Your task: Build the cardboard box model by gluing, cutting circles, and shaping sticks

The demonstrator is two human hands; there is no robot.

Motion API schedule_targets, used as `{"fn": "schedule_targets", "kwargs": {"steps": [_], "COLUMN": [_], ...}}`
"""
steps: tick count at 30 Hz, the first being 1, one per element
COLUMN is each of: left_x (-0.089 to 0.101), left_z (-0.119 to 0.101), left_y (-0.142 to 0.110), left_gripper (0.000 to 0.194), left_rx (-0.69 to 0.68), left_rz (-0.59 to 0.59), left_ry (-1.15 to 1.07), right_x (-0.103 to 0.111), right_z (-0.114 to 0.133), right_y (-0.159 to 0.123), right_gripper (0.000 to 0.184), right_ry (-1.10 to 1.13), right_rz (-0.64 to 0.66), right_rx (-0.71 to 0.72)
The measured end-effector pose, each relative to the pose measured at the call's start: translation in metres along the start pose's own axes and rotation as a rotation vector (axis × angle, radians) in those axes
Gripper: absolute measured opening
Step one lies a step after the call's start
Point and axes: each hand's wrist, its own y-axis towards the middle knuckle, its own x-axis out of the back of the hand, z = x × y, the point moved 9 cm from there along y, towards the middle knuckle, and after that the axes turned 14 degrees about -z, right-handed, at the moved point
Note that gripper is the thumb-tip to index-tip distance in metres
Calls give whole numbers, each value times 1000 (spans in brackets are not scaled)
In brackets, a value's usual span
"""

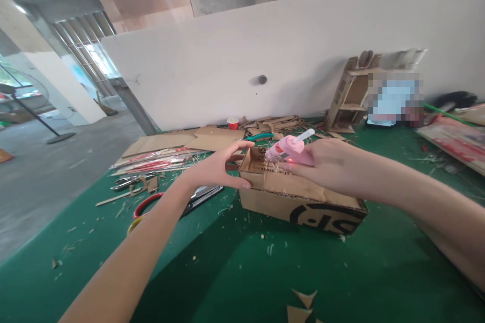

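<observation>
A cardboard box (276, 204) with black print lies lengthwise on the table before me. My left hand (222, 166) grips its left end, thumb at the near side and fingers at the far side. In my right hand (322, 159) is a pink hot glue gun (286, 146), a pale glue stick poking out of its back. The gun sits over the open left part of the box; its nozzle is hidden, and a small orange light glows on it. Thin glue strings hang about the box edge. Left of the box lie scissors (146, 207) with red and yellow handles, partly behind my left forearm.
The green table (227, 272) carries cardboard scraps (303, 300), metal scissors (127, 181), flat cardboard sheets (170, 144) and a small red tub (233, 123). A cardboard shelf model (346, 101) stands at the back right beside a blurred-out screen. A white wall (212, 70) rises behind.
</observation>
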Motion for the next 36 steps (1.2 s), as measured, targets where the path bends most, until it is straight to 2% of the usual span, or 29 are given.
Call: {"fn": "schedule_targets", "kwargs": {"steps": [3,4,16,23,31,36], "left_x": [0,-1,0,0,-2,-2], "left_z": [0,0,0,1,-2,-3], "left_y": [0,0,-1,-1,0,0], "left_gripper": [83,83,84,85,77,75], "left_rx": [1,1,8,14,-8,-8], "left_rz": [2,4,2,-2,3,11], "left_ry": [-5,-8,17,12,0,-14], "right_x": [-10,-11,-11,-13,-25,-29], "right_z": [-10,-11,-23,-15,2,2], "right_y": [-6,-6,-11,-4,2,0], "right_gripper": [55,55,53,53,45,51], "right_ry": [6,1,77,97,141,108], "right_rz": [148,157,123,21,68,78], "right_rx": [-64,-70,-174,-215,-157,-189]}}
